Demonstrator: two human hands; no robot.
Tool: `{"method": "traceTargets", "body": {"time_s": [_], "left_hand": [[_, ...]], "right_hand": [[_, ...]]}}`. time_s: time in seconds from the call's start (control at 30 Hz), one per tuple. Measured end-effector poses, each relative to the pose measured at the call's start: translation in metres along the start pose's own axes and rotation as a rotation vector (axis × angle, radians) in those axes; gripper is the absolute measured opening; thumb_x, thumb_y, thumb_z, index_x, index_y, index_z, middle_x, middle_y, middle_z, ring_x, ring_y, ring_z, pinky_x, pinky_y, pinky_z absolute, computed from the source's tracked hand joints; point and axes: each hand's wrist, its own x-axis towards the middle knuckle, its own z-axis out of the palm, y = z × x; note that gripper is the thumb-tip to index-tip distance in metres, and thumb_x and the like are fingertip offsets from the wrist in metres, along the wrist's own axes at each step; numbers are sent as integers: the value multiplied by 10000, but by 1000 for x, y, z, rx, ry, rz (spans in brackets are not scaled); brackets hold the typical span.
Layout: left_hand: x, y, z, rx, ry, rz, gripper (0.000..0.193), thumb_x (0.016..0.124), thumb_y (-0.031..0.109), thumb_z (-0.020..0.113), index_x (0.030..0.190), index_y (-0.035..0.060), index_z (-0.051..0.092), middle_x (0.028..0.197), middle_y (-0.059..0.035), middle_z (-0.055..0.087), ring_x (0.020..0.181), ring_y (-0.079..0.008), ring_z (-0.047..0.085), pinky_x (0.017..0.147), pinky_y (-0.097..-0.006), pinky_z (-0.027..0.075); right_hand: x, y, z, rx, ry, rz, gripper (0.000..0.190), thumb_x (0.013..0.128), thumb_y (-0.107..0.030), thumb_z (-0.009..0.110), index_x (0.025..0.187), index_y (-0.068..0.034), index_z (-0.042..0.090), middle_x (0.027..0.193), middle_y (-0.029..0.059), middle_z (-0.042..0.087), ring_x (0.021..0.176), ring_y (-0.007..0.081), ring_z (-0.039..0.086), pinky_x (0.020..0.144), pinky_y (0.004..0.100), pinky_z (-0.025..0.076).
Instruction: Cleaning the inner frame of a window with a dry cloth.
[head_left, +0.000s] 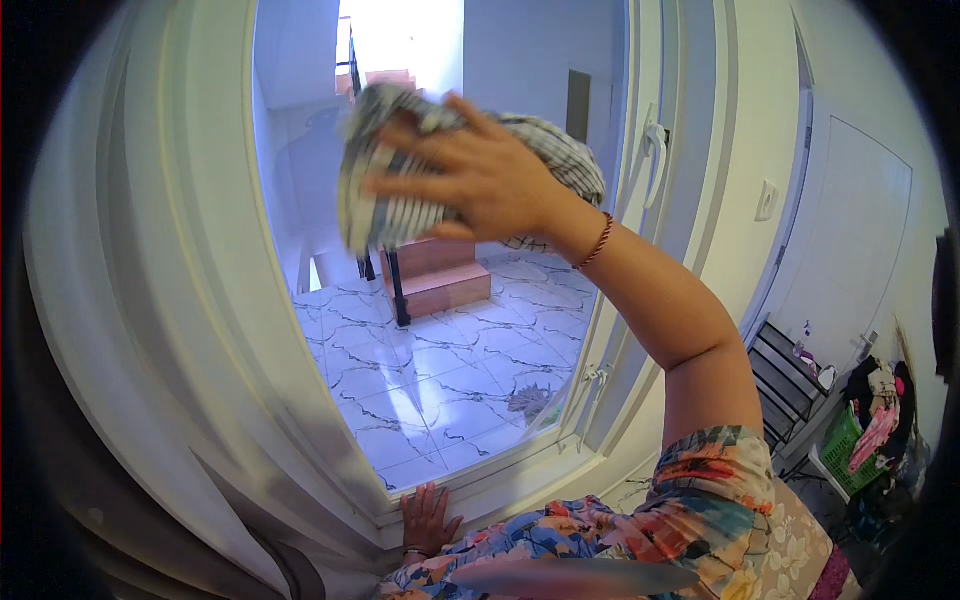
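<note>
My right hand is raised in front of the window's glass pane, its palm pressed on a checked and striped cloth. The fingers are spread and slightly blurred, and part of the cloth hangs out past the wrist. A twisted red-brown bracelet circles that wrist. Low down, my left hand rests with spread fingers on the white window frame's bottom edge, holding nothing. On the frame's right side is a white window handle.
A pale curtain hangs along the left. Through the glass show wooden stairs and a marbled tile floor. At right are a white door, a black metal rack and a green basket with clothes.
</note>
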Motion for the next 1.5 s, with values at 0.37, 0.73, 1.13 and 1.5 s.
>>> {"method": "traceTargets", "body": {"time_s": [0.37, 0.73, 1.13, 1.5], "left_hand": [[3, 4, 7, -30, -3, -18, 619, 843, 536, 542, 1340, 174, 478, 1437, -111, 346, 1356, -288, 280, 1101, -558, 130], [5, 2, 2, -32, -17, -9, 646, 834, 539, 550, 1359, 175, 452, 1438, -118, 344, 1353, -291, 284, 1094, -567, 133], [6, 8, 6, 27, 16, -6, 703, 806, 576, 567, 1369, 177, 436, 1445, -114, 331, 1367, -280, 255, 1109, -547, 129], [16, 25, -19, -141, -42, -252, 847, 731, 604, 639, 1402, 163, 371, 1499, -158, 228, 1391, -322, 205, 1123, -544, 47]], "right_hand": [[-10, 177, -39, -527, 367, 957, 514, 902, -314, 519, 1350, -79, 431, 1353, 182, 440, 1262, 352, 390, 1066, 489, 278], [10, 172, -45, -456, 116, 897, 541, 947, -409, 384, 1392, -100, 385, 1449, 195, 319, 1331, 382, 295, 1088, 490, 231], [3, 135, -26, -312, 379, 779, 581, 925, -388, 456, 1393, -57, 364, 1411, 208, 385, 1302, 376, 356, 1101, 469, 234], [-124, -184, 28, 647, 59, 518, 549, 684, -43, 615, 1224, -142, 587, 1143, 99, 619, 1026, 299, 579, 819, 406, 431]]}}
